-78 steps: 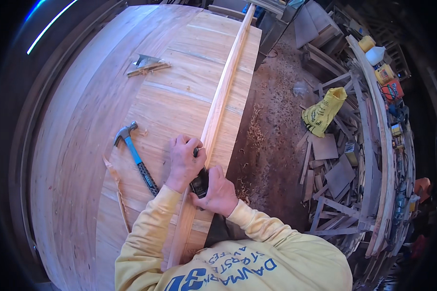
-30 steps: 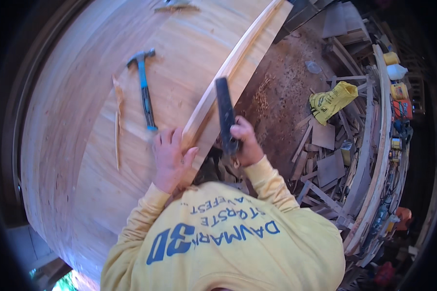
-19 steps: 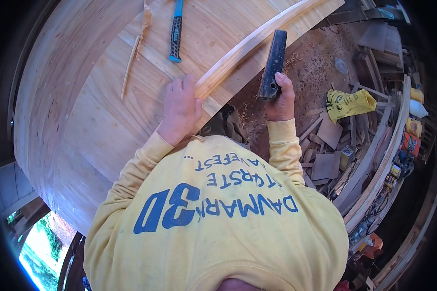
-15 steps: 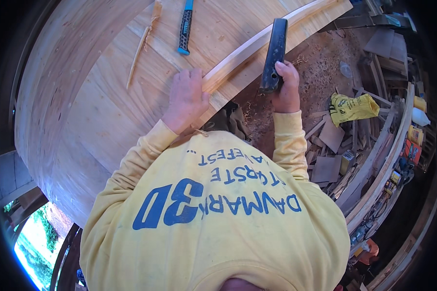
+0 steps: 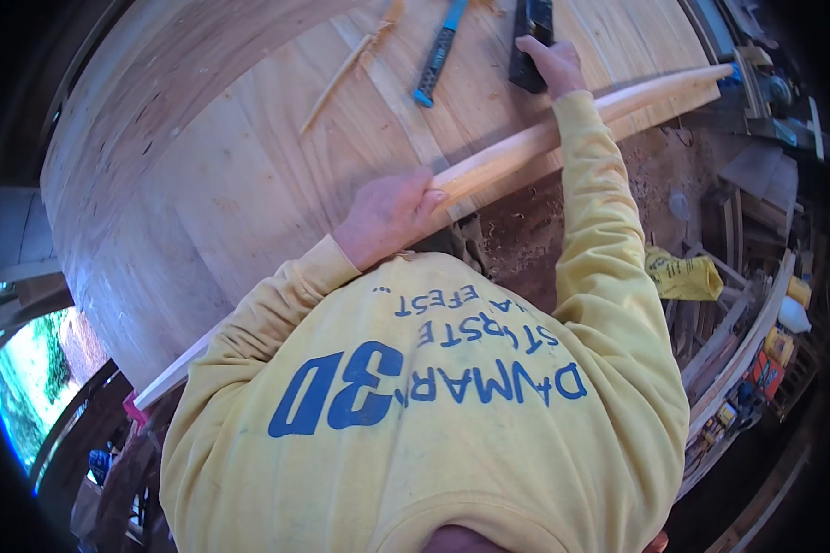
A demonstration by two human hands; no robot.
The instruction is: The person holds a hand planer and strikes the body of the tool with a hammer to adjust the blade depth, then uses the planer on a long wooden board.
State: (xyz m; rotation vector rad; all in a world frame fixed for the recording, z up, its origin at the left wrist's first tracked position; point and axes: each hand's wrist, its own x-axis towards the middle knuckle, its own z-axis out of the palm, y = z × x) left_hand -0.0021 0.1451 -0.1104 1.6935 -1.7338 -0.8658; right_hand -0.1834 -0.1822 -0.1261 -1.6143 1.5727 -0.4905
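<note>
A long, pale wooden strip (image 5: 507,155) runs along the near edge of the broad plywood panel (image 5: 240,194). My left hand (image 5: 392,210) is closed over the strip in front of my chest, thumb on the near side. Beyond the strip, my right arm stretches out over the panel. My right hand (image 5: 557,66) grips a black hand plane (image 5: 527,69) by its side, and the plane's far end is partly cut off by the picture's top edge. To the left of the plane lies a tool with a blue and black handle (image 5: 436,60), its head out of view.
A thin wood sliver (image 5: 337,88) with curled shavings lies on the panel. Below the panel's right side the floor holds shavings, a yellow bag (image 5: 682,275) and wood offcuts. A shelf (image 5: 742,323) with several containers curves along the right.
My right hand has carried the plane from above the panel's near edge forward, across the strip and over the panel. My left hand stays on the strip. The view has shifted.
</note>
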